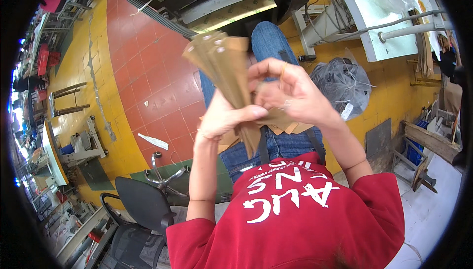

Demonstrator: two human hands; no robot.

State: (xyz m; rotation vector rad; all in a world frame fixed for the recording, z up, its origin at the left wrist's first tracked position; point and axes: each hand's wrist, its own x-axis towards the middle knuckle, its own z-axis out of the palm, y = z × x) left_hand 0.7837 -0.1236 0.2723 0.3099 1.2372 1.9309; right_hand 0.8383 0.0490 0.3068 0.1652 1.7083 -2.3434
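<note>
Two hands are in the picture: one left hand (pixel 221 118) and one right hand (pixel 290 94). Together they hold one fanned bundle of brown paper pieces (pixel 224 67); how many pieces are in it cannot be counted, because they overlap. A few more brown pieces (pixel 283 127) lie on the lap, perhaps three or four. On the floor there is one grey plastic bag (pixel 342 84), one black office chair (pixel 143 205), one white scrap (pixel 152 141) and one grey ribbed hose (pixel 143 6).
</note>
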